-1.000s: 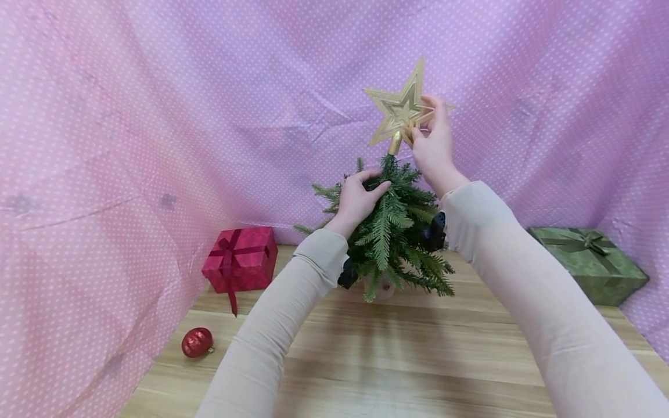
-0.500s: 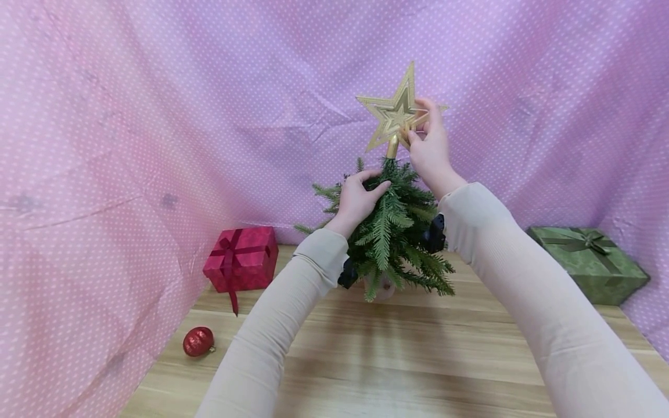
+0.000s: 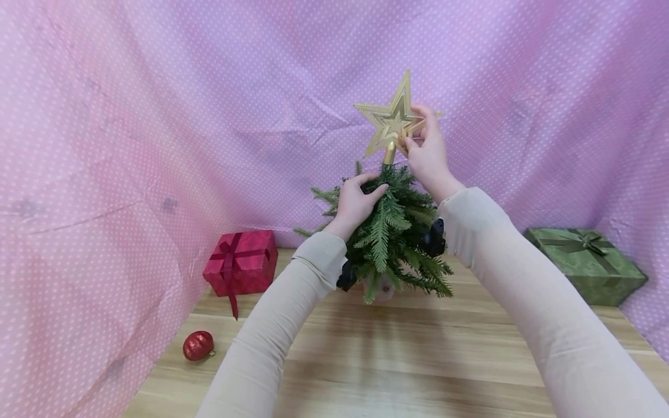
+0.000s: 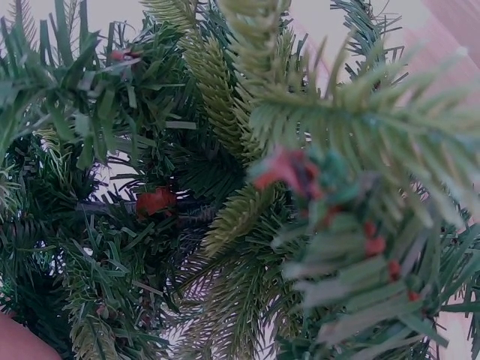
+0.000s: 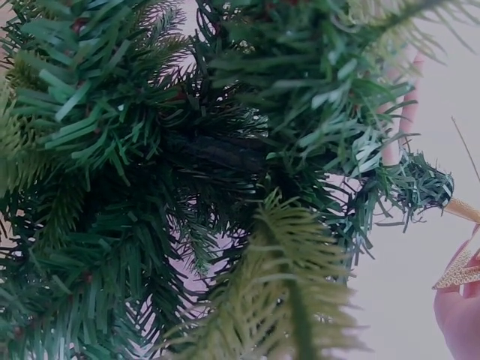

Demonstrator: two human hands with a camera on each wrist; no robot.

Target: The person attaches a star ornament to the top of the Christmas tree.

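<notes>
No brand, label or writing can be read on anything here. The right hand pinches a gold star, thumb and fingers curled on its right-hand point; the star is flat, glittery and cut as nested five-pointed outlines, with a short gold stem at 6 o'clock that meets the tip of the small tree. The left hand curls round the upper branches at the tree's 10 o'clock. The tree is artificial, with stiff dark-green needles, paler feathery sprigs and small red berries among them, seen close up in the left wrist view. It stands at the far middle of a pale wood-grain table. At 9 o'clock of the tree sits a red gift box with a ribbon bow, at 8 o'clock a glittery red bauble, at 3 o'clock a green gift box. Pink white-dotted cloth hangs behind.
</notes>
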